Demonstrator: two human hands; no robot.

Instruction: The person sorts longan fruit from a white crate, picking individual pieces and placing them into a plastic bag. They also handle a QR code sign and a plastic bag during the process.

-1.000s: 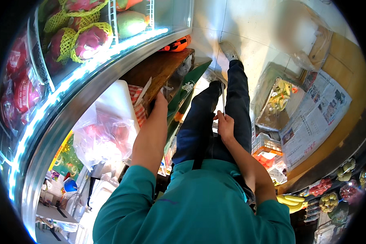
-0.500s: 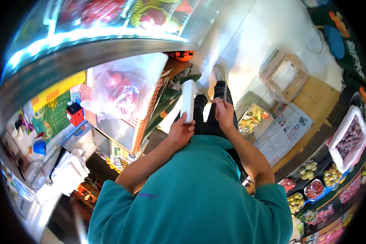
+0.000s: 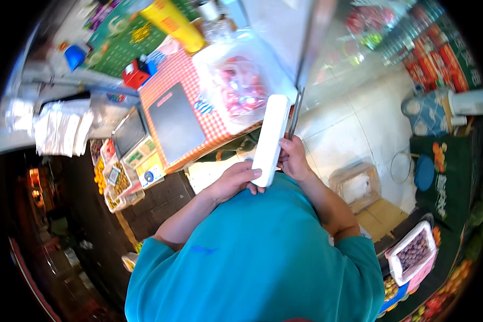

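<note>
A long white box with rounded edges [image 3: 271, 140] stands upright in front of my chest. My left hand [image 3: 235, 180] grips its lower end, thumb lying across the front face. Just right of the box, my right hand [image 3: 295, 156] is closed on a tool with two long thin metal prongs [image 3: 295, 114], which point away from me. The hidden end of that tool, inside my fingers, cannot be made out. My right fingers are close behind the box's edge; whether they touch it I cannot tell.
Ahead left is a table with a red-checked cloth [image 3: 172, 88], bearing a dark flat panel [image 3: 177, 122] and a clear bag of red fruit [image 3: 239, 88]. A scale [image 3: 137, 145] stands left. A cardboard box [image 3: 354, 188] and a basket of purple fruit [image 3: 413, 249] are right.
My view has swung so the checked table lies ahead. The white box has tilted to the right, and my right hand with the pronged tool has come closer to it.
</note>
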